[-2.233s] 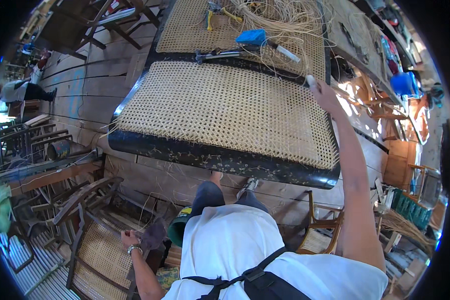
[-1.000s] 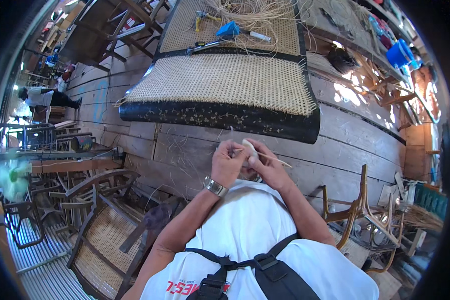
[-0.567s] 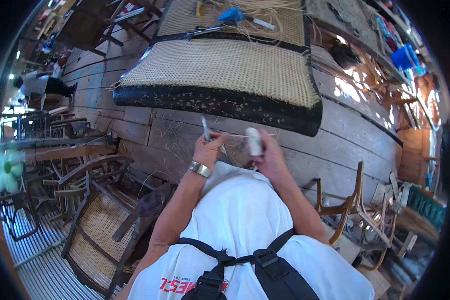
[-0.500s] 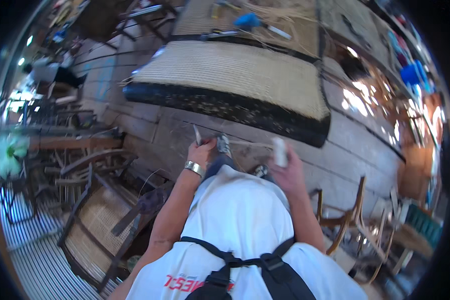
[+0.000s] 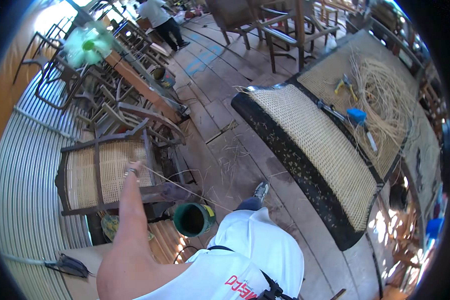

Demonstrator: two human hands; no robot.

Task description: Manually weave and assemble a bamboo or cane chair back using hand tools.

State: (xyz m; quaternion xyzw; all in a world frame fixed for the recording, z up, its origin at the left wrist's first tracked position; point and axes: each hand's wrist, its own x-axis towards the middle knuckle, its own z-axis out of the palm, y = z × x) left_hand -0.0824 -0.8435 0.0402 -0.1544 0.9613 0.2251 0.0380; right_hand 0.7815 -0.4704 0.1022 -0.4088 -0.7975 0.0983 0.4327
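Swinging left from the caned panel (image 5: 315, 145), left hand (image 5: 133, 166) is pinching a thin, springy cane strand (image 5: 185, 187); right hand unseen.

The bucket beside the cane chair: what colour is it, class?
Green, with a dark inside: the bucket shows in the head view, near the person's knee.
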